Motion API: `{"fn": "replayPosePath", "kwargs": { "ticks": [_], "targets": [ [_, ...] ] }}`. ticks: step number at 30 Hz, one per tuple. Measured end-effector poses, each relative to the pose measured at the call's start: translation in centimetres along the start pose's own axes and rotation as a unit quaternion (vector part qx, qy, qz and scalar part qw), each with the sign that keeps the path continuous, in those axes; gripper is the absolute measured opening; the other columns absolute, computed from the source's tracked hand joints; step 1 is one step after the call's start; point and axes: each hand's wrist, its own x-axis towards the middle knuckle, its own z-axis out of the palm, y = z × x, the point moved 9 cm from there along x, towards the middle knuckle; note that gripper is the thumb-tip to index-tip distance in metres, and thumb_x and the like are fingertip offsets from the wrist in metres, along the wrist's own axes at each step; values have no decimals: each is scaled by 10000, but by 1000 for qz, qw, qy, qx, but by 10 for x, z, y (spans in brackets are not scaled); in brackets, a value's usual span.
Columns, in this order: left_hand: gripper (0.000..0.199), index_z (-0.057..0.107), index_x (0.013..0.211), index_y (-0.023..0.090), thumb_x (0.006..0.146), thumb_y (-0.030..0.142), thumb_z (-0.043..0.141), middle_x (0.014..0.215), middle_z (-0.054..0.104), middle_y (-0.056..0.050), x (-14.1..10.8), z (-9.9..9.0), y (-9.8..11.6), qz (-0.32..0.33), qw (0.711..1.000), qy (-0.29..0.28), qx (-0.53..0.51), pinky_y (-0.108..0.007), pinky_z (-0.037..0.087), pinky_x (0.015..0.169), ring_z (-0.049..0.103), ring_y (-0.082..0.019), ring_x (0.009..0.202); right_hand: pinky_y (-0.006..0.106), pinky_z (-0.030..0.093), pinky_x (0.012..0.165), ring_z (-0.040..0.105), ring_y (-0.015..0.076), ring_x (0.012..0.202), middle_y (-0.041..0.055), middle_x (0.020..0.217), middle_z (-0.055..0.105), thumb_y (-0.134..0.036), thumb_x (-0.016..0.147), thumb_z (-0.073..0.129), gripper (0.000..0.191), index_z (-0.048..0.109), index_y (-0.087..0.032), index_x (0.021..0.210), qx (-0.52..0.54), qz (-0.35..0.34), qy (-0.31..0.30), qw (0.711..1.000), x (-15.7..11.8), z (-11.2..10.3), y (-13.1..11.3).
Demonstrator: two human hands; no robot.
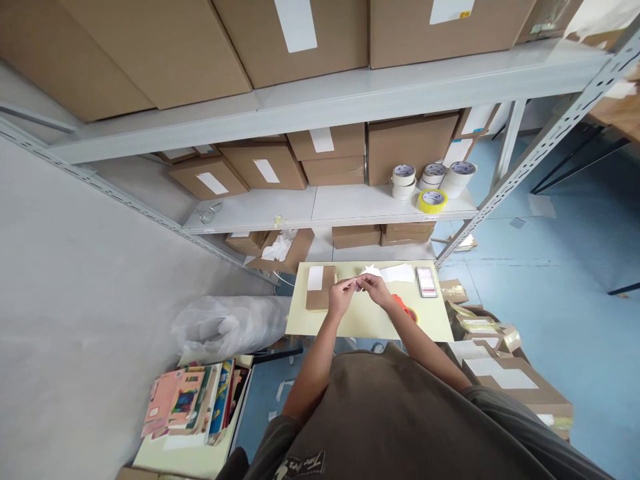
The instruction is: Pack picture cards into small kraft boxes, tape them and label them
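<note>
As left hand [340,297] meets right hand [374,289], forearms [326,341] converge.

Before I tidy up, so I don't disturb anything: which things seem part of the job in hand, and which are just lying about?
Probably in the job:
small item between left hand and right hand, too small to identify
cardboard box on the table
white papers
orange object, partly hidden

Probably just lying about:
stacked books
plastic roll
white tape rolls on the shelf
</note>
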Motion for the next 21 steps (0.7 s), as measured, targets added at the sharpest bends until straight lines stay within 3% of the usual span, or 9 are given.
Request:
{"fn": "replayPosePath", "kwargs": {
  "ticks": [11, 21],
  "targets": [
    [212, 874, 1023, 248, 860, 371, 817, 1109, 821, -92, -1, 11, 8, 30, 999, -21, 11, -361, 616, 872, 763, -276, 1003, 344, 538, 747, 685, 208, 765, 36, 791, 736, -588, 903, 678, 350, 702, -240, 872, -7, 3, 8, 1000, 2, -9, 5],
    [230, 872, 1026, 247, 873, 406, 810, 1112, 818, -111, 3, 9, 6, 31, 999, -18, 26, -401, 618, 909, 767, -287, 1001, 337, 518, 741, 687, 204, 764, 42, 838, 751, -586, 877, 706, 358, 756, -233, 915, -4, 6, 2, 1000, 3, -10, 5]
  ]
}}
